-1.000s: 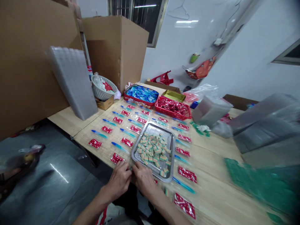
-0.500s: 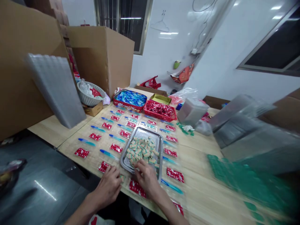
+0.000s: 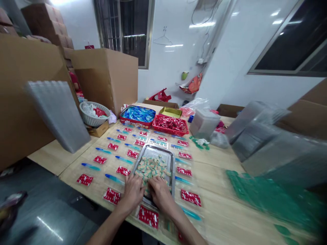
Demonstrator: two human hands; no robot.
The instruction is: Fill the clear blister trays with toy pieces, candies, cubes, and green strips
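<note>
cool, fairly bright indoor light, white glare streaks on wall and floor, dark windows, blurred, stretched side edges

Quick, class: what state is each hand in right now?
Left hand: fingers curled at the tray; grip cannot be told.
Right hand: fingers curled over the pieces; grip cannot be told.

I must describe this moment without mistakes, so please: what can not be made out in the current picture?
Head view, all:
- Whether left hand or right hand holds a piece: hidden by their own fingers.
- Print on the red packets: too small.
- Edges of the green sheets: blurred.
- What lies on the floor at left: blurred, cut off by the left edge.
</note>
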